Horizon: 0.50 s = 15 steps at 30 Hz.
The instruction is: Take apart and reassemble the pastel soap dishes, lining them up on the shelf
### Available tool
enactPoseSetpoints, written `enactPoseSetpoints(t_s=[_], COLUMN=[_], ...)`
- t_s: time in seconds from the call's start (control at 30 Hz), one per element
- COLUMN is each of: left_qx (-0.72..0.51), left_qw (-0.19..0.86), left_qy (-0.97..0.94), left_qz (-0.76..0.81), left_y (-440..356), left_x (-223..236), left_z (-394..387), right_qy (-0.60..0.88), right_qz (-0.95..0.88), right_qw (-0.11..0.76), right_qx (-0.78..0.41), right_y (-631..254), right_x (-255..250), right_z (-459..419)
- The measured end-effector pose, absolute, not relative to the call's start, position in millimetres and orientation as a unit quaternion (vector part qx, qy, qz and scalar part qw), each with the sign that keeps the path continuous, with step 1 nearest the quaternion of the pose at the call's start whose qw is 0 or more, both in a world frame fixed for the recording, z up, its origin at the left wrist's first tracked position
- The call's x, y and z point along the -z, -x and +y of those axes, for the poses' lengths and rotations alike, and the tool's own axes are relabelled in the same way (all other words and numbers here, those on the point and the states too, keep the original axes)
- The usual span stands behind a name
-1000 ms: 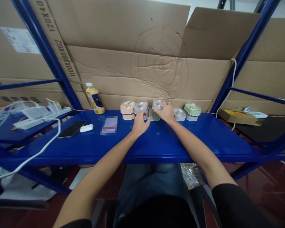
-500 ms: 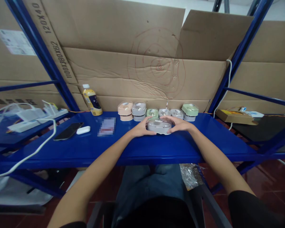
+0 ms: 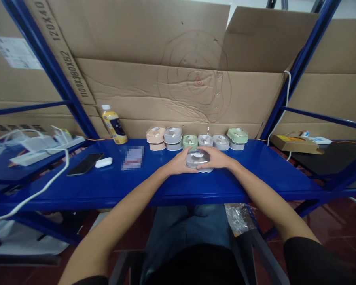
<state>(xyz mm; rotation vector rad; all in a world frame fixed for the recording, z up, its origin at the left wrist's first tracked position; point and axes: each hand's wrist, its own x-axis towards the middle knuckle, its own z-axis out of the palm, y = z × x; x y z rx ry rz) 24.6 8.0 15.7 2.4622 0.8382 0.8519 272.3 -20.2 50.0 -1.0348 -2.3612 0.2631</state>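
This looks like a storeroom or small warehouse bay: a blue steel rack upright [image 3: 53, 71] rises at eleven o'clock, with flattened cardboard sheets [image 3: 130, 91] propped behind its shelf [image 3: 62, 186]. A power strip [image 3: 44, 147] lies at nine o'clock, and dark red floor tiles [image 3: 338, 221] show at four o'clock.
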Motion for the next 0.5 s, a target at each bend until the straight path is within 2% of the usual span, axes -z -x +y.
enactPoseSetpoints(t_s=[0.13, 0.3, 0.5], left_qx=[-0.311, -0.260, -0.277], left_qw=[0.185, 0.123, 0.109], left_qy=[-0.881, -0.908, -0.907], left_qz=[0.304, 0.305, 0.297], left_y=[-22.0, -19.9, -18.9], left_x=[-16.6, -19.0, -22.1], left_z=[8.0, 3.3, 6.9], right_qy=[0.414, 0.484, 0.497], right_qz=[-0.836, -0.738, -0.755], right_qw=[0.340, 0.455, 0.418], right_qx=[-0.122, -0.117, -0.092], right_y=[-296.3, -321.4, -314.6], right_x=[-63.1, -69.7, -66.5], right_z=[-13.5, -1.4, -2.1])
